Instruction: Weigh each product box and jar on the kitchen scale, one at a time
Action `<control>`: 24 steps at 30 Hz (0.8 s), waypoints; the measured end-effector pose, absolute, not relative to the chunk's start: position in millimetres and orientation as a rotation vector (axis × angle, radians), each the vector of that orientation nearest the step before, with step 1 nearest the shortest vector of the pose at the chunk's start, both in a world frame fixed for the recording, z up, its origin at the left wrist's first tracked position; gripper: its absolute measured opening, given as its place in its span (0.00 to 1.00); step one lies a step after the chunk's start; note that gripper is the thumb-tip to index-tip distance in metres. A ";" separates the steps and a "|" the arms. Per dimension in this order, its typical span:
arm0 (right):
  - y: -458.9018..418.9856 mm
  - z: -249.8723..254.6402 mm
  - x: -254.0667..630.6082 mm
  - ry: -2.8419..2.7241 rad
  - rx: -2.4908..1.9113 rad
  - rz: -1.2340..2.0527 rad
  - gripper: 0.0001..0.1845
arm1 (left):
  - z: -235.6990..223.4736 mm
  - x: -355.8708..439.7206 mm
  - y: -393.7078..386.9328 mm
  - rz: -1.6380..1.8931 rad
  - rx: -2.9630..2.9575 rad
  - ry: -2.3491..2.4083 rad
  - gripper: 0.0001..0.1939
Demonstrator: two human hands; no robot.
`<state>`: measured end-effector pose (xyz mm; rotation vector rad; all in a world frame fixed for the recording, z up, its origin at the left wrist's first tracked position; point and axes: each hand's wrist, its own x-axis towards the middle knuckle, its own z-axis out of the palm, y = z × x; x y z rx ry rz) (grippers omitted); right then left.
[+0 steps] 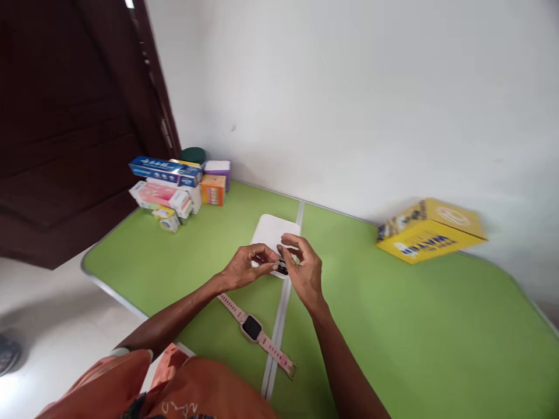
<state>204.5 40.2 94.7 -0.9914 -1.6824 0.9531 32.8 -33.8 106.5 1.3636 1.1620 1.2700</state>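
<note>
Both my hands meet over the front edge of a flat white square with rounded corners (271, 228), lying on the green table. My left hand (247, 267) is closed in a pinch, thumb and forefinger tips at a small dark and silvery piece (282, 267). Whether that piece is loose or part of the white square, I cannot tell. Curved over it from the right is my right hand (304, 269), thumb and fingers apart, nothing visible between them. Nearer my body, a pink-strapped smartwatch (252, 327) with a dark square screen lies stretched out across the table's seam.
Several boxes, including a blue one (163, 170), a pink one (159, 195) and an orange one (213, 190), are stacked at the back left. A yellow carton (430, 231) stands against the wall at right. A pale seam (279, 317) splits the green tabletop (393, 326).
</note>
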 end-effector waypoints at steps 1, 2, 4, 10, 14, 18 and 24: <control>36.2 98.6 192.7 -1.704 -0.976 0.991 0.17 | 106.0 24.8 -37.9 1.320 1.342 1.198 0.23; 33.5 102.5 181.4 -1.725 -0.958 1.022 0.17 | 106.0 15.3 -42.0 1.375 1.325 1.248 0.23; 31.4 109.6 157.8 -1.763 -0.911 1.069 0.17 | 106.8 -8.5 -50.6 1.511 1.309 1.400 0.23; 30.5 109.7 60.6 -1.909 -0.712 1.259 0.18 | 108.1 -107.4 -77.7 2.002 1.099 2.100 0.14; 30.0 89.8 -12.0 -2.009 -0.590 1.381 0.21 | 100.1 -180.4 -85.2 2.198 0.834 2.402 0.15; 25.1 71.7 -66.7 -2.067 -0.589 1.468 0.22 | 86.9 -245.1 -82.3 2.237 0.653 2.501 0.24; 8.5 58.3 -103.3 -2.141 -0.670 1.274 0.20 | 54.5 -268.6 -66.5 2.087 0.568 2.209 0.32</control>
